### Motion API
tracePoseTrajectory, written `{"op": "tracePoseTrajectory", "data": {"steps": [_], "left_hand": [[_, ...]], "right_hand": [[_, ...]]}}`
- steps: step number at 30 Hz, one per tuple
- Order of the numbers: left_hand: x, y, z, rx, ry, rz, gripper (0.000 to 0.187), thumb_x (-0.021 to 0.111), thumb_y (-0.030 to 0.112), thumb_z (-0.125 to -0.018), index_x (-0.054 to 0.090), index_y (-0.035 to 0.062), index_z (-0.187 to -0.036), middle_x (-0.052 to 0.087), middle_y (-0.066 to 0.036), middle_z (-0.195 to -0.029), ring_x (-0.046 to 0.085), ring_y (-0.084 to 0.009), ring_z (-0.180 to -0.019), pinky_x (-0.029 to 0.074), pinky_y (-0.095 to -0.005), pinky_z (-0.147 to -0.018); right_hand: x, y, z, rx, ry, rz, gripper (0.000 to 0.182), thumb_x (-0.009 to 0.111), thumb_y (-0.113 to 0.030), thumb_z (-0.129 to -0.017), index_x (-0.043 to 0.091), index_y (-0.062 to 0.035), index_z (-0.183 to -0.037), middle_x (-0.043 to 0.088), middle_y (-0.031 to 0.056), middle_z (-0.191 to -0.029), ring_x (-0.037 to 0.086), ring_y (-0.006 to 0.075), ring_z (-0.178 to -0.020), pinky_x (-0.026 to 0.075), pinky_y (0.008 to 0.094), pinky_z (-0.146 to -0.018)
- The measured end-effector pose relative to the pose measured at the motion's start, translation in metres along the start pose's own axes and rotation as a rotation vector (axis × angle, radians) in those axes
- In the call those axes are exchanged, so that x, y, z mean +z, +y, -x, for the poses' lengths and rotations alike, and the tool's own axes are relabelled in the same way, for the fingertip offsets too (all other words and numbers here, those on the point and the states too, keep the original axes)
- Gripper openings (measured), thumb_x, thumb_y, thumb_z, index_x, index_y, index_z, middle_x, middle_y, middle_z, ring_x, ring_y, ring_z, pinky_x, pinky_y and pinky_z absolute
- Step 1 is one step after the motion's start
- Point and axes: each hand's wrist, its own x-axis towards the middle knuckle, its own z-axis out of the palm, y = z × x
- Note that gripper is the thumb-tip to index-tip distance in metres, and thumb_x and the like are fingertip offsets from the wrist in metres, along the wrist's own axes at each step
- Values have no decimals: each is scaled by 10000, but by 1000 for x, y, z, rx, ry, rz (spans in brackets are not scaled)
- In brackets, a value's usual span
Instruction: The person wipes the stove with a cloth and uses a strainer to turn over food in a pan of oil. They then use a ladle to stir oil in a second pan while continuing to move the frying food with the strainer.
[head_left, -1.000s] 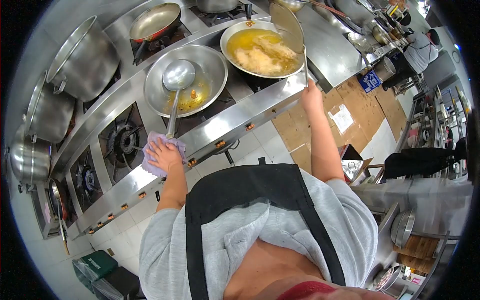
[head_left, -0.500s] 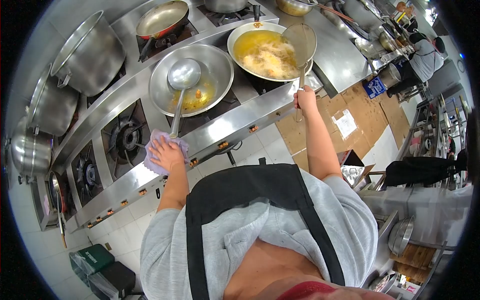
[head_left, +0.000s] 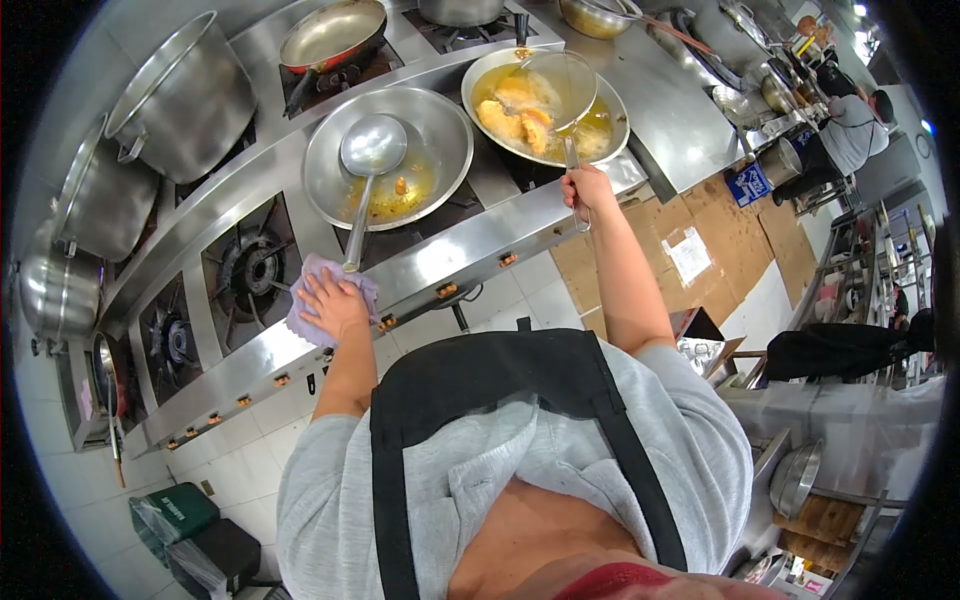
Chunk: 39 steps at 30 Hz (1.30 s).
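My right hand [head_left: 588, 192] is closed round the handle of a wire mesh strainer [head_left: 560, 88], whose round head lies over the pan of oil [head_left: 468, 92]. Golden fried pieces [head_left: 505, 122] sit in the yellow oil. With fingers spread, my left hand [head_left: 335, 303] rests on a purple cloth [head_left: 308, 320] at the stove's front edge. Beside that cloth is the handle end of a ladle [head_left: 373, 147]. The ladle's bowl lies in a wide steel bowl [head_left: 318, 180] with a little oil and a small browned piece.
Large steel pots [head_left: 190, 110] stand at the left, and a red frying pan [head_left: 335, 35] sits on a rear burner. An unused burner [head_left: 250, 268] lies left of the cloth. Another person [head_left: 850, 135] stands at the upper right. Cardboard [head_left: 640, 235] covers part of the floor.
The strainer has moved left, further over the pan, with my right hand. Foam in the oil has thinned, and golden pieces show more plainly. My left hand remains on the cloth.
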Motion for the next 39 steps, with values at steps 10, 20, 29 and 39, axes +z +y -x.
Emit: {"op": "tracePoseTrajectory", "data": {"steps": [10,20,29,39], "left_hand": [[-2,-1,2,21,5,4,482,392,325,-873,450,218,-1339,332,-65,-1463,204,-341,-1377,124,-606,-1068],[4,-1,1,10,36,-7,477,397,329,-871,461,236,-1334,353,-62,-1451,214,-337,-1374,119,-598,-1073],[0,-1,0,-2,0,-9,488,386,334,-870,445,244,-1346,329,-51,-1466,199,-327,-1381,104,-588,-1081],[2,1,0,-3,9,-21,484,401,333,-869,450,243,-1343,327,-49,-1467,208,-322,-1378,130,-600,-1072]], "right_hand": [[-7,-4,21,-43,-45,-61,27,455,-12,-828,466,-34,-819,487,54,-644,418,118,-443,335,281,-374],[-13,0,42,-123,123,367,322,443,-51,-845,519,6,-1152,524,56,-618,469,134,-428,386,308,-369],[-19,-8,56,-261,179,566,311,435,-49,-837,494,-5,-1140,539,68,-630,478,156,-427,401,326,-384],[-41,-18,69,-140,97,189,260,437,-63,-852,524,-28,-1094,498,38,-631,428,102,-421,347,276,-366]]}}
